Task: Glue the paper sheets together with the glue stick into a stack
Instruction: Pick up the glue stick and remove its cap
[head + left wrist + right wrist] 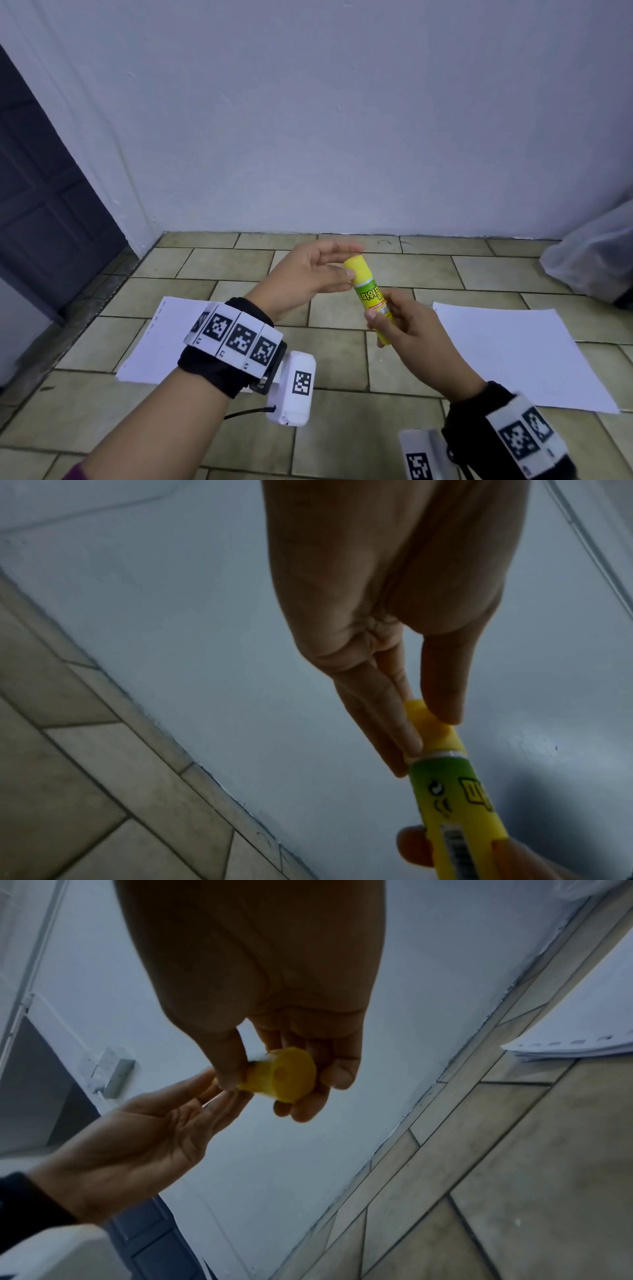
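Now uncapping yellow-green plastic glue stick (371, 301) above tiled floor (239, 267)
Right hand (407, 329) gripping barrel; left hand (308, 274) fingers (441, 691) pinching yellow cap (354, 269)

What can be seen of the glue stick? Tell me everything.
The glue stick is a plastic tube, green and yellow label, with a yellow cap still on. It is held in the air, tilted, cap up. The right hand grips its lower body; the left hand pinches the cap between thumb and fingers.
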`<state>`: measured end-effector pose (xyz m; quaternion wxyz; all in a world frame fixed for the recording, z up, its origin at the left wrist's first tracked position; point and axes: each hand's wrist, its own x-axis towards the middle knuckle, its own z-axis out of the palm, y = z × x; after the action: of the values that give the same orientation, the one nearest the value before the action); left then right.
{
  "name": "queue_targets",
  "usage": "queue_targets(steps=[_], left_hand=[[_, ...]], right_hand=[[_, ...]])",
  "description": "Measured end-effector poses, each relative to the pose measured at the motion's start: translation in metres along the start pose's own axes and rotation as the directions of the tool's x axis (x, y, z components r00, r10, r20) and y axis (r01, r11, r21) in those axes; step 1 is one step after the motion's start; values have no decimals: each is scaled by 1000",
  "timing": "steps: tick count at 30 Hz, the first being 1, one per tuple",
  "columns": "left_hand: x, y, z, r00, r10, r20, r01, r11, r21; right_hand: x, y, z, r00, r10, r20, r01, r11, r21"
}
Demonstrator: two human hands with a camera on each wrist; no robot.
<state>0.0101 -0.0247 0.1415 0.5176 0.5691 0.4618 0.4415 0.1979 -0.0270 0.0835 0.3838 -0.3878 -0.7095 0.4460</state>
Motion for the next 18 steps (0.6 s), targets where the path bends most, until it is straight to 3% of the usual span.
queue_targets(steps=[6, 9, 13, 18], left_hand=[[19, 2, 0, 990, -35, -135, 50, 993, 109], [50, -8, -14, 962, -31, -271, 115, 946, 302], [92, -42, -28, 946, -131, -295, 283, 777, 563], [121, -76, -37, 923, -235, -304, 384, 515, 766]], right_hand=[[-3, 19, 3, 1000, 5, -23, -10, 969, -248], [-7, 27, 3, 993, 88, -83, -103, 974, -201], [-10, 26, 1, 986, 136, -100, -143, 988, -63], [-10, 22, -12, 992, 106, -65, -109, 993, -49]])
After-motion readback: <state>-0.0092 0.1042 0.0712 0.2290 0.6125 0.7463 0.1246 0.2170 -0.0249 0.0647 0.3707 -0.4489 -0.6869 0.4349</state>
